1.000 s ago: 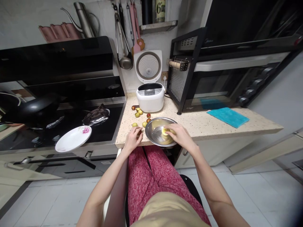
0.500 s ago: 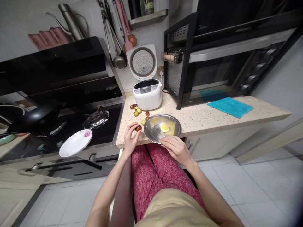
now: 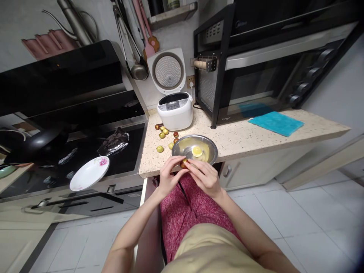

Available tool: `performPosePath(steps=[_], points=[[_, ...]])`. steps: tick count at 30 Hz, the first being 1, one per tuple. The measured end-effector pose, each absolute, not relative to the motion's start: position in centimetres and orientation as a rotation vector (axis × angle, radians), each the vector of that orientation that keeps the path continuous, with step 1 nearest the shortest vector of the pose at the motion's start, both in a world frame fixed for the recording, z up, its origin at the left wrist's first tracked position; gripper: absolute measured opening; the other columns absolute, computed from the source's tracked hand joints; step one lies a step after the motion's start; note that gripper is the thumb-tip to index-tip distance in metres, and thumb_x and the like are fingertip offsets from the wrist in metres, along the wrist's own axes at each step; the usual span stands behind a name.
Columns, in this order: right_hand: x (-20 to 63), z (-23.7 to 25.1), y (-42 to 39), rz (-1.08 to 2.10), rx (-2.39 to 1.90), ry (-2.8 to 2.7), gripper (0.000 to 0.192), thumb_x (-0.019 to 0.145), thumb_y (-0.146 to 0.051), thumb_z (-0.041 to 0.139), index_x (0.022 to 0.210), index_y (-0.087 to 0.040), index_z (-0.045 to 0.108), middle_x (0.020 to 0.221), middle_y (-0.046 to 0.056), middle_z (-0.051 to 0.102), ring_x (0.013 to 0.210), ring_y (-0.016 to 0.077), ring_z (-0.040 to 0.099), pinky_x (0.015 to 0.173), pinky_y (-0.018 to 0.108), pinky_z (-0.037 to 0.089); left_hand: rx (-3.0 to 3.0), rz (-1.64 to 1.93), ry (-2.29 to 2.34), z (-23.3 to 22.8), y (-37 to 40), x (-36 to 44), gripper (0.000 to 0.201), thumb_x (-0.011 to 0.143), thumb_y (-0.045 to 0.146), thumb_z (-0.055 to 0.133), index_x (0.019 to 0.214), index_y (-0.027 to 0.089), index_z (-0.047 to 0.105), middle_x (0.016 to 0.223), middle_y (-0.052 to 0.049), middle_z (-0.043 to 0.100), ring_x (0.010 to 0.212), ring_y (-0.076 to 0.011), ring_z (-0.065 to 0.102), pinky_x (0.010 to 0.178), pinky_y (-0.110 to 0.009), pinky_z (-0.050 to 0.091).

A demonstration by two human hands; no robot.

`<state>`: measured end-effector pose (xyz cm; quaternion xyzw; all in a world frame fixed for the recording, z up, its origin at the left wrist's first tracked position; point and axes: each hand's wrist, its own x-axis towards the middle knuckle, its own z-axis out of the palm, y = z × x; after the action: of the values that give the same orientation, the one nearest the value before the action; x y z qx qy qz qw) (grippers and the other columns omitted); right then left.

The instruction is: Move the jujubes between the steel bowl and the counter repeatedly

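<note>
holding a small reddish-brown fruit (image 3: 183, 163) between both hands, a seated person works at the near edge of a speckled desk (image 3: 241, 138). the left hand (image 3: 168, 178) and the right hand (image 3: 204, 177) meet just in front of the body, at about 6 o'clock from a shallow metal bowl (image 3: 179, 147); the fingers of each hand pinch the fruit from opposite sides, thumbs on top, a grip that looks suited to splitting or pitting it, though most of the fruit is hidden by the fingertips. the hands sit right against the bowl's near rim, probably so that whatever comes off can drop straight in. inside the bowl lies one pale yellow round piece (image 3: 197, 151). more small green and red fruits (image 3: 165, 135) are scattered on the desk at about 10 o'clock from the bowl, within easy reach of the left hand. beyond them, at 12 o'clock, stands a white rice cooker (image 3: 174, 110) with its lid up. a teal cloth (image 3: 275, 123) lies well apart at 2 o'clock, below a dark oven (image 3: 256, 91). at 9 o'clock, a white flowered plate (image 3: 89, 173) tilts over the edge of a black stovetop (image 3: 85, 151). red patterned trousers (image 3: 187, 210) fill the foreground.
</note>
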<state>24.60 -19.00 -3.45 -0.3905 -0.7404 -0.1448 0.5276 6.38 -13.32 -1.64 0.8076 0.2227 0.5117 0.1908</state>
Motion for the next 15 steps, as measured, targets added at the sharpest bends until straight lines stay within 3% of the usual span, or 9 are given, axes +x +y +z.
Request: performPosePath(steps=[8, 15], points=[[24.4, -3.2, -18.4, -0.341, -0.873, -1.857, 0.064, 0.103, -0.012, 0.052, 0.163, -0.026, 0.036, 0.14, 0.012, 0.069, 0.126, 0.025, 0.068, 0.107, 0.043, 0.06, 2.292, 1.515, 0.554, -3.0, -13.0, 6.0, 0.055, 0.093, 0.036, 0.075, 0.143, 0.024, 0.056, 0.127, -0.013, 0.072, 0.112, -0.0249, 0.074, 0.096, -0.041, 0.066], [26.3, -3.1, -17.2, -0.241, -0.962, -1.819, 0.058, 0.102, -0.012, 0.052, 0.157, -0.028, 0.046, 0.133, 0.012, 0.07, 0.124, 0.0262, 0.067, 0.108, 0.046, 0.058, 2.54, 1.358, 0.478, -4.0, -11.4, 5.4, 0.059, 0.097, 0.033, 0.07, 0.151, 0.023, 0.049, 0.14, -0.017, 0.067, 0.132, -0.0291, 0.066, 0.11, -0.052, 0.058]])
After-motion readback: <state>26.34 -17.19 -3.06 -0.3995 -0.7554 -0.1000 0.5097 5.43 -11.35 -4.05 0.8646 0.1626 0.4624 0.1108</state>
